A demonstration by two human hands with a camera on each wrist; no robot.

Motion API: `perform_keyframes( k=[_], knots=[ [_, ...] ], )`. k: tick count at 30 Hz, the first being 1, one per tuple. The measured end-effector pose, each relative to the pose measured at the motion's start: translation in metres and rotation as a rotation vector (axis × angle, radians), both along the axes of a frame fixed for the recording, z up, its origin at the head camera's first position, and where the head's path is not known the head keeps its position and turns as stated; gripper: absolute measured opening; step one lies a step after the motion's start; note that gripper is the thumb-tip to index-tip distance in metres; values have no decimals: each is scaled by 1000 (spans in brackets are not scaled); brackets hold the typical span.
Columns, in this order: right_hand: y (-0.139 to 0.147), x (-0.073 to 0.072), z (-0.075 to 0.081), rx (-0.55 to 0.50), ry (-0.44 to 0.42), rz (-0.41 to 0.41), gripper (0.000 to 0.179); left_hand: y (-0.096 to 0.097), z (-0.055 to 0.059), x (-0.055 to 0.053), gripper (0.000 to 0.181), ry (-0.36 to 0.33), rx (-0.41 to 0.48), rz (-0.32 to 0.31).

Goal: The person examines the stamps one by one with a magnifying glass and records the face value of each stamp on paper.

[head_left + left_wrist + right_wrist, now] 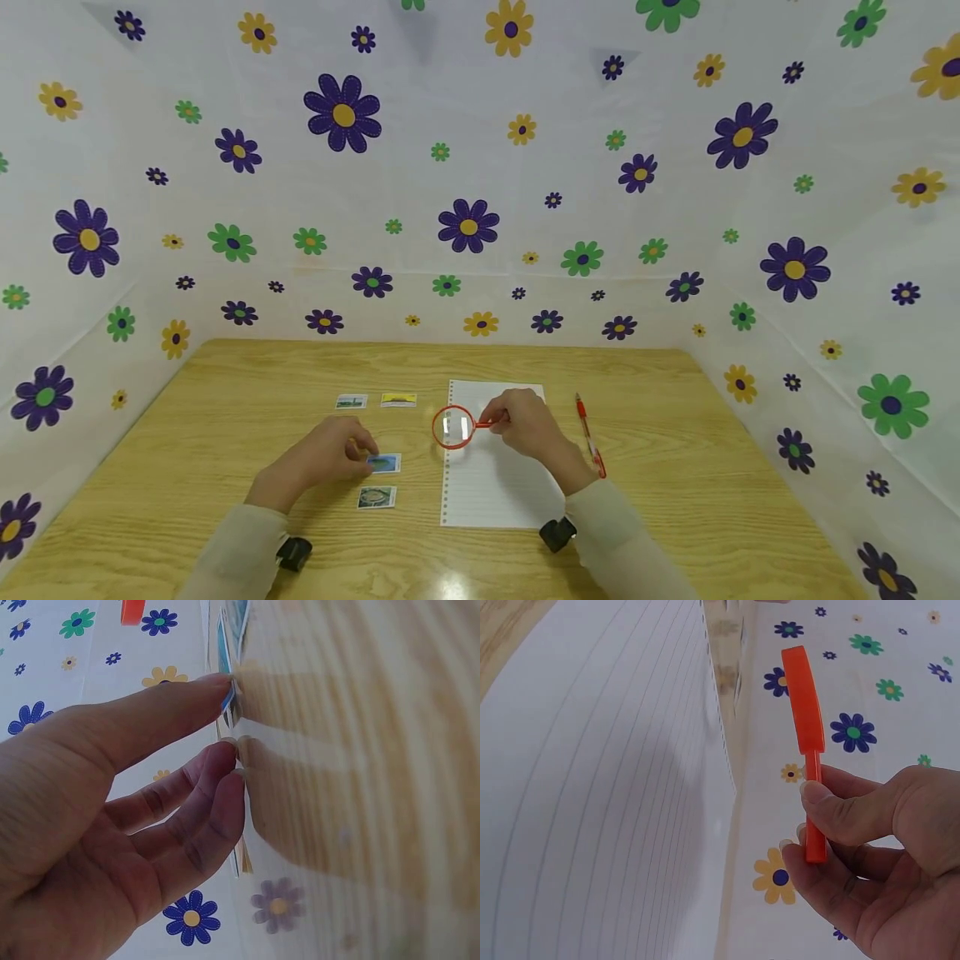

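Note:
My left hand [330, 452] is at the left edge of a small blue picture stamp [386, 463] flat on the table. In the left wrist view its thumb tip touches the blue stamp [226, 701], and the curled fingers sit close to the tabletop. Part of that stamp is hidden by the hand. Between thumb and fingers, my right hand [525, 422] grips the handle of a red magnifying glass [453, 448], held above the left edge of a lined sheet [495, 492]. The right wrist view shows the red rim [805, 701] edge-on.
A greenish stamp [377, 497] lies nearer me; a pale stamp [352, 402] and a yellow stamp [399, 400] lie farther back. Right of the paper is a red pen [590, 437]. A flowered cloth [405, 183] walls the wooden table [660, 433] at back and sides.

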State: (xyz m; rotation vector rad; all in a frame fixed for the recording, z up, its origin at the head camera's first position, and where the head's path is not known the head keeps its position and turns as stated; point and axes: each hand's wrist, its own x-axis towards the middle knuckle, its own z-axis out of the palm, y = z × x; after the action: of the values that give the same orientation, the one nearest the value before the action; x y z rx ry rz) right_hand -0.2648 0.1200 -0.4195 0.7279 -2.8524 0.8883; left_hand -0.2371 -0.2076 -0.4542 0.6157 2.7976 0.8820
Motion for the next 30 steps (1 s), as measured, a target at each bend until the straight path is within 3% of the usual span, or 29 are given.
perform_keyframes(
  k=[18, 30],
  knots=[
    [-29, 3, -6, 28, -28, 64, 22, 1, 1, 2, 12, -19, 14, 5],
    [-41, 4, -9, 45, 6, 94, 20, -1, -3, -3, 13, -12, 7, -1]
  ],
)
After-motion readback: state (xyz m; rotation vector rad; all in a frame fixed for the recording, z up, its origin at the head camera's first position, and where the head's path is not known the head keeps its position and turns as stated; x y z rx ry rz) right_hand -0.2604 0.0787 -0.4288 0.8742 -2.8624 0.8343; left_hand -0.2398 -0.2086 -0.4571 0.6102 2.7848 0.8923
